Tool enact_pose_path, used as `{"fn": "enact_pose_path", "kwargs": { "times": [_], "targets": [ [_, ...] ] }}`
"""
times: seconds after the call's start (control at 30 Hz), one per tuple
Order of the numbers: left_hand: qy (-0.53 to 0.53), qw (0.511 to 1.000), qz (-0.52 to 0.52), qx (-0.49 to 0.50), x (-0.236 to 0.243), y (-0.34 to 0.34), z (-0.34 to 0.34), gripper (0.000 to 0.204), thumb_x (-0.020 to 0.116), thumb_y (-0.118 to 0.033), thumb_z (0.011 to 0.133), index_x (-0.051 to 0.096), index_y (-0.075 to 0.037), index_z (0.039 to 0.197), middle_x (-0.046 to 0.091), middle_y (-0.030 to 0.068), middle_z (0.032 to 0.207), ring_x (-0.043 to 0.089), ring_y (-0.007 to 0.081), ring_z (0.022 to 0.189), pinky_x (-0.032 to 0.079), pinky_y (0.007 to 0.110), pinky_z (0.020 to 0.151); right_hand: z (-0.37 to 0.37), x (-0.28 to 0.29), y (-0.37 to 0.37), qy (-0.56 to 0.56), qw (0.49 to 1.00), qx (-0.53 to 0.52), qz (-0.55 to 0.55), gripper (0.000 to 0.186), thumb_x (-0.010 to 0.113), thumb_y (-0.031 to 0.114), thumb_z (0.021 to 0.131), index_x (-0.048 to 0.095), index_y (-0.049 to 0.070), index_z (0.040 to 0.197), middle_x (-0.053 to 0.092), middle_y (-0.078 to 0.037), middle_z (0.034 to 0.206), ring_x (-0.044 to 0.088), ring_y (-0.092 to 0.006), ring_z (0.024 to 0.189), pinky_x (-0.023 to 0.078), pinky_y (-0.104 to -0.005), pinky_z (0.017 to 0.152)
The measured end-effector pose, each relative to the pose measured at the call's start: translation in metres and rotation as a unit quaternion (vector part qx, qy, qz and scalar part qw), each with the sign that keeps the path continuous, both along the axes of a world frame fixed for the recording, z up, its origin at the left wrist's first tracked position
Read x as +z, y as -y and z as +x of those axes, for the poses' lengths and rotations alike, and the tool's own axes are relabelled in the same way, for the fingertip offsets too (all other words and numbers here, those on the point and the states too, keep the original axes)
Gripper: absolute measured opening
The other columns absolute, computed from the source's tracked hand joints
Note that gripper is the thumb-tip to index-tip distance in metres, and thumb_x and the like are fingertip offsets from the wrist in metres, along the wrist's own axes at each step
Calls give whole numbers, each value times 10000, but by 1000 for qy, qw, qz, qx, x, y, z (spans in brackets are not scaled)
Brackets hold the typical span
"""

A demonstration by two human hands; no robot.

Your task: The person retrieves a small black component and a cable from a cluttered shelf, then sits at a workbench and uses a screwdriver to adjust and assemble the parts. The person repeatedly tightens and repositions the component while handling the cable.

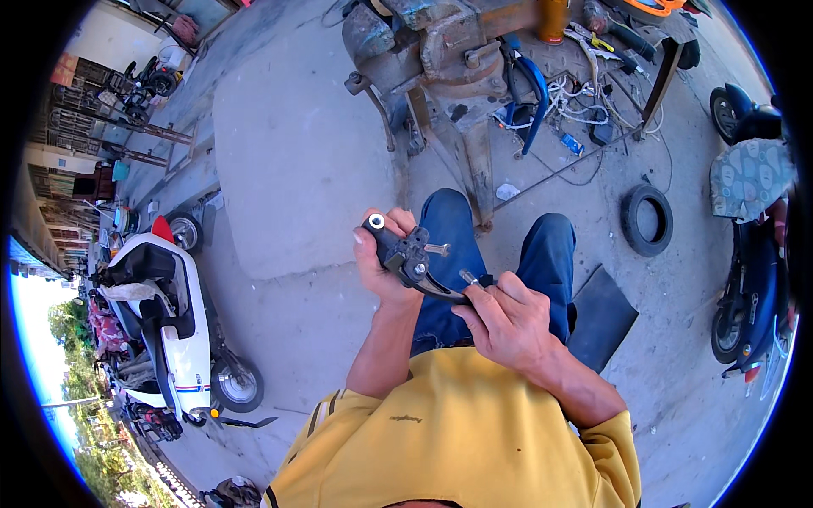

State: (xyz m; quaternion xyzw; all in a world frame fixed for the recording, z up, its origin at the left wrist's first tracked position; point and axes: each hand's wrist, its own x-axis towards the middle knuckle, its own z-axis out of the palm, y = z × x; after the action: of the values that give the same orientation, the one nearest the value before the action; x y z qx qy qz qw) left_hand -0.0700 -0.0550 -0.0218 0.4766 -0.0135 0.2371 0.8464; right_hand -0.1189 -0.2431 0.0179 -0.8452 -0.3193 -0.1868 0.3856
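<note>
In front of my knees, my left hand (pixel 381 269) is closed around a black brake lever assembly (pixel 412 256). A round hollow end points up past my thumb, and a silver bolt (pixel 438 250) sticks out of its side. The lever arm (pixel 442 291) slants down to the right, where the fingers of my right hand (pixel 508 317) pinch its far end. A small metal shaft (pixel 469 278) also pokes out by my right fingertips; its other end is hidden, so I cannot tell what it is.
A metal workbench with a bench vise (pixel 453 55), a blue-framed hacksaw (pixel 535 97), pliers (pixel 593 42) and tangled cord stands ahead. A loose tyre (pixel 646 220) and black sheet (pixel 603 317) lie right. A white scooter (pixel 182 356) stands left, a dark motorbike (pixel 749 292) far right.
</note>
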Motion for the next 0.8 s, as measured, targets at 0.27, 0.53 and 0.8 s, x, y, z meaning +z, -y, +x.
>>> {"fn": "enact_pose_path", "kwargs": {
  "times": [0.27,0.53,0.8],
  "targets": [
    [89,980,149,98,14,0,-4,648,402,-682,1024,486,-46,937,606,175,797,443,166,653,365,311,637,15,-10,9,87,996,13,-30,358,865,144,713,684,24,997,618,-4,747,498,-173,693,444,-263,524],
    [128,960,230,96,-2,-14,-7,671,524,-694,985,500,-23,980,649,205,876,500,176,704,399,312,626,18,-27,12,83,996,14,-34,318,855,139,733,695,36,988,657,-15,776,513,-179,677,435,-268,519],
    [143,933,327,50,11,-22,-10,731,591,-725,932,545,1,1002,653,181,876,499,159,692,409,307,651,18,-37,21,-11,999,41,-21,219,802,122,806,672,36,960,689,-44,796,558,-210,662,465,-322,537]
  ]
}}
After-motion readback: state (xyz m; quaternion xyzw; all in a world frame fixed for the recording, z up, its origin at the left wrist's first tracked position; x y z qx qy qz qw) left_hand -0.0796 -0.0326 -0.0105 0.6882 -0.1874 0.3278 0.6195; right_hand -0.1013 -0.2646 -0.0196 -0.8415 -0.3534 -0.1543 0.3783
